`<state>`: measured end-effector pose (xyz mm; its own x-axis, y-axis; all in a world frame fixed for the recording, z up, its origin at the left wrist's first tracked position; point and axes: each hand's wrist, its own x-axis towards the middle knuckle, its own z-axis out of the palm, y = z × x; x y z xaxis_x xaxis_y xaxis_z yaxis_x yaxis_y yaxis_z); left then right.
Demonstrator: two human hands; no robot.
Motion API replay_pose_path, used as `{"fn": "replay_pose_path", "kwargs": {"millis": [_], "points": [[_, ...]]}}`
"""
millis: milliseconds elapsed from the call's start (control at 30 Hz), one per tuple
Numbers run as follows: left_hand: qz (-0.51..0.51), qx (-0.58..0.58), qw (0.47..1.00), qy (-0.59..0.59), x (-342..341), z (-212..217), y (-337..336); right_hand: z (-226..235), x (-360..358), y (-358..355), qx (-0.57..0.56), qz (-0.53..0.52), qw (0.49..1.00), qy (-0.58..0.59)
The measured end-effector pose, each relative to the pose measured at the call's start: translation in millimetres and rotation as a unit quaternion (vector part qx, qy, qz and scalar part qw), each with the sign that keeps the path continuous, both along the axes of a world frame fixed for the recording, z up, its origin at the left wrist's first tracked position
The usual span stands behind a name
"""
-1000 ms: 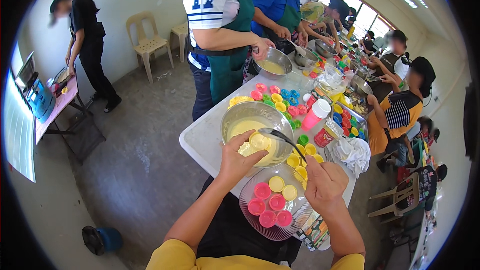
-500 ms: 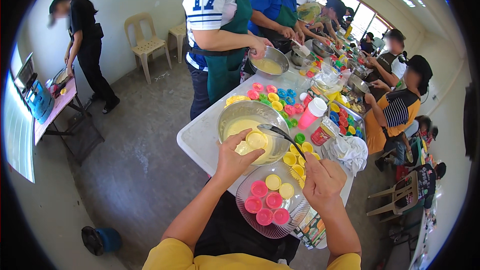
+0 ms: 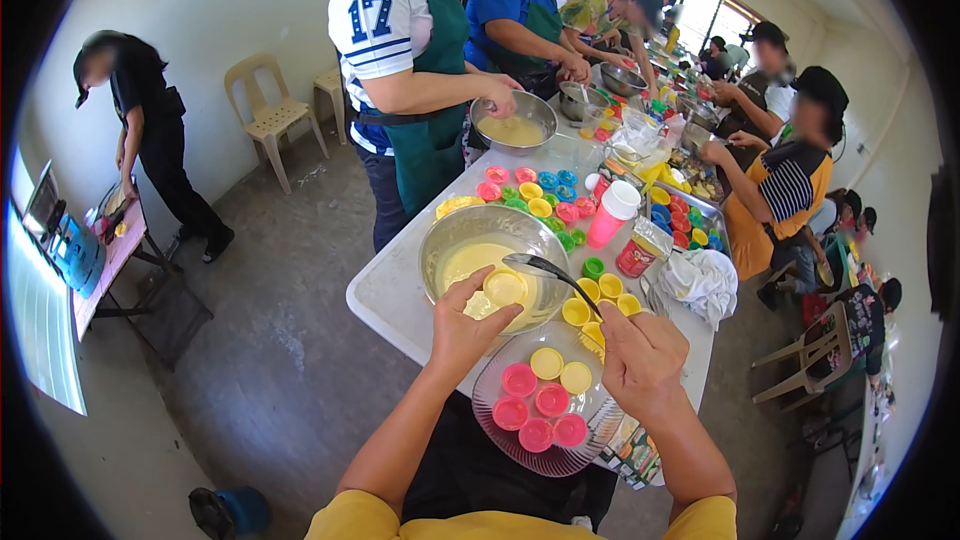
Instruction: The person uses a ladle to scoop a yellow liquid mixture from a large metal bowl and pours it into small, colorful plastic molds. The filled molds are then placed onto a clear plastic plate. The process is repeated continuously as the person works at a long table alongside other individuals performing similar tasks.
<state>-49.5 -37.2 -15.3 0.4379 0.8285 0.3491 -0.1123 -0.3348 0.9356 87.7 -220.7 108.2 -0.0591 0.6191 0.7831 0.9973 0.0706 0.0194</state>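
Observation:
My left hand pinches a small yellow molding cup, filled with pale batter, between thumb and fingers. It is over a metal mixing bowl with pale yellow batter inside. In my right hand is the dark handle of a ladle; its head is just above the cup's upper right edge. Nearer to me, a clear ribbed glass bowl holds several pink cups and two yellow cups with pale filling.
Empty-looking yellow cups stand right of the mixing bowl. Beyond are colored cups, a pink-and-white container, a red can and a white cloth. A person in a green apron works at another bowl.
The whole view has shifted slightly, so the table and people appear farther left. My hands keep nearly the same pose, with the ladle's head still close above the cup.

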Motion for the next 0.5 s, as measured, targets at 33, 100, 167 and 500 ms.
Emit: {"fn": "replay_pose_path", "kwargs": {"millis": [33,100,167,500], "points": [[-0.002,-0.004,1.0,-0.002,0.8,-0.2,-0.2,-1.1,-0.1,0.7,-0.006,-0.001,1.0,0.002],[-0.005,-0.01,1.0,0.001,0.5,-0.8,0.3,-0.7,-0.3,0.9,-0.003,-0.002,1.0,0.003],[-0.005,-0.014,1.0,0.01,-1.3,-1.0,1.4,3.4,-0.8,-0.4,0.013,0.001,1.0,0.001],[-0.008,-0.027,1.0,0.009,1.1,3.0,-0.4,1.6,-0.8,-3.2,0.009,-0.003,1.0,0.004]]}}
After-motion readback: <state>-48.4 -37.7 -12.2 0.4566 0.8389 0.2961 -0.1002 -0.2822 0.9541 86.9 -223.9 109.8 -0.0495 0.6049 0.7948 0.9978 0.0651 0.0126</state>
